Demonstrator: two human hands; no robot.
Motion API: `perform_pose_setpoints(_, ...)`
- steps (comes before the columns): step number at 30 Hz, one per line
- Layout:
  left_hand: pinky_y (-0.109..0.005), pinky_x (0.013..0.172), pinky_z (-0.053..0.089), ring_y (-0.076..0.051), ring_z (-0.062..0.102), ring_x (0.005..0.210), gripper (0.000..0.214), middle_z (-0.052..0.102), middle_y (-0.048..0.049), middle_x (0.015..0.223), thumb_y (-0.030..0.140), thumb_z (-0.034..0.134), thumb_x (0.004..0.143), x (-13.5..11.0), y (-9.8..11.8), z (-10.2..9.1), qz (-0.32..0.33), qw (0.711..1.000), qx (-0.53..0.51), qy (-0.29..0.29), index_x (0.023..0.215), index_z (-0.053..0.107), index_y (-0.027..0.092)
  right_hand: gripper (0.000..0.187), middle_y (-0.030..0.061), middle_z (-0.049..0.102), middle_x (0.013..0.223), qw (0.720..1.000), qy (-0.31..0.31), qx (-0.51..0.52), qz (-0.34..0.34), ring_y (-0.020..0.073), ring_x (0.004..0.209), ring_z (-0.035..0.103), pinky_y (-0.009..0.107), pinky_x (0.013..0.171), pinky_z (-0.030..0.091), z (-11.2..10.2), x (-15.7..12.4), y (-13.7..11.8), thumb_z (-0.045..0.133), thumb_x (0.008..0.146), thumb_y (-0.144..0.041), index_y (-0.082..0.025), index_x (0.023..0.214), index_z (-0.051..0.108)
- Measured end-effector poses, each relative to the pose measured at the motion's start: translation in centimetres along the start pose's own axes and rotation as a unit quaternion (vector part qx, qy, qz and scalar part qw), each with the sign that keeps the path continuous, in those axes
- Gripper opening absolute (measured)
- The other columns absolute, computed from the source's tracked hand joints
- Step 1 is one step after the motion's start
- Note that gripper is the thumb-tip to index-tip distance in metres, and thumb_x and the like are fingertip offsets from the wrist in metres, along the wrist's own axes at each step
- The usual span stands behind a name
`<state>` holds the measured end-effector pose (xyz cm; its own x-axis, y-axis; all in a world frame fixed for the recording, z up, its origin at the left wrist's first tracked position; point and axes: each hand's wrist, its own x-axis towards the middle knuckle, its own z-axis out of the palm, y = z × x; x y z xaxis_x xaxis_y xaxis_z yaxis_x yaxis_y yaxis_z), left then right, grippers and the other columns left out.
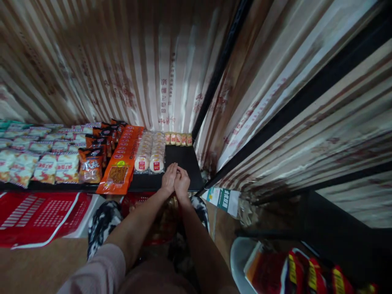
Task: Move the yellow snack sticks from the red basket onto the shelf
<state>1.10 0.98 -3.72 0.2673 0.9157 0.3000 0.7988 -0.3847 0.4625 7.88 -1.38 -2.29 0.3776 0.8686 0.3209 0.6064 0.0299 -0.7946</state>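
My left hand (169, 179) and my right hand (183, 182) touch each other over the front of a black shelf (179, 158). Both have their fingers drawn together, and whatever may be under them is hidden. Just left of them stand two rows of round white wrapped cakes (157, 162) with red labels. Behind, against the curtain, a short row of small gold packets (178, 139) lines the shelf. An orange strip of snack packs (119, 173) hangs slightly over the front edge, left of the cakes.
White snack bags (45, 167) and orange bags (91, 165) fill the left shelf. A red basket (58, 216) stands below. Patterned curtain (147, 61) backs the shelf, with a black post (219, 61). At lower right, a pale tub (240, 261) holds red packages (272, 269).
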Motion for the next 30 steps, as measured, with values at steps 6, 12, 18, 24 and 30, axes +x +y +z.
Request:
perform_pose_setpoints(6, -0.031, 0.107, 0.033, -0.019, 0.034, 0.129, 0.046, 0.046, -0.0159, 0.132, 0.021, 0.037, 0.086, -5.4, -1.2, -0.1, -0.018, 1.000, -0.002, -0.013, 0.129, 0.038, 0.004, 0.041, 0.0099, 0.063, 0.102, 0.999, -0.044, -0.005, -0.026, 0.0165, 0.095, 0.056, 0.027, 0.086, 0.043, 0.3, -4.9, 0.4, 0.033, 0.076, -0.010, -0.014, 0.103, 0.064)
perform_pose_setpoints(12, -0.034, 0.108, 0.031, -0.017, 0.021, 0.135, 0.051, 0.038, -0.0164, 0.139, 0.022, 0.033, 0.088, -10.1, -2.8, 0.6, 0.020, 1.000, 0.011, -0.017, 0.135, 0.028, 0.005, 0.043, 0.0093, 0.063, 0.104, 0.997, -0.062, -0.015, -0.034, 0.0165, 0.096, 0.057, 0.027, 0.087, 0.044, 0.6, -9.9, 1.5, 0.032, 0.076, -0.010, -0.014, 0.108, 0.062)
perform_pose_setpoints(18, -0.041, 0.110, 0.025, -0.020, 0.014, 0.137, 0.052, 0.030, -0.0159, 0.143, 0.023, 0.033, 0.088, -12.8, -3.4, 0.6, 0.055, 0.995, 0.073, -0.031, 0.137, 0.026, 0.005, 0.046, 0.0127, 0.065, 0.103, 0.989, -0.119, -0.069, -0.058, 0.0187, 0.097, 0.058, 0.030, 0.089, 0.043, 1.5, -12.4, 3.5, 0.030, 0.077, -0.011, -0.009, 0.114, 0.057)
perform_pose_setpoints(24, -0.041, 0.108, 0.027, -0.022, 0.013, 0.137, 0.047, 0.031, -0.0156, 0.143, 0.013, 0.031, 0.086, -15.4, -4.2, 0.2, 0.039, 0.990, 0.123, -0.055, 0.133, 0.034, 0.007, 0.041, 0.0144, 0.066, 0.101, 0.976, -0.187, -0.106, -0.047, 0.0181, 0.093, 0.060, 0.028, 0.085, 0.044, 2.5, -14.2, 3.8, 0.030, 0.079, -0.008, -0.007, 0.109, 0.059)
perform_pose_setpoints(30, -0.038, 0.105, 0.031, -0.020, 0.020, 0.135, 0.050, 0.030, -0.0176, 0.143, 0.010, 0.034, 0.081, -18.0, -6.0, 0.7, -0.017, 0.987, 0.085, -0.138, 0.132, 0.034, 0.007, 0.037, 0.0129, 0.067, 0.099, 0.939, -0.301, -0.166, -0.014, 0.0159, 0.089, 0.061, 0.024, 0.082, 0.043, 3.4, -15.6, 3.6, 0.034, 0.081, -0.006, -0.011, 0.106, 0.060)
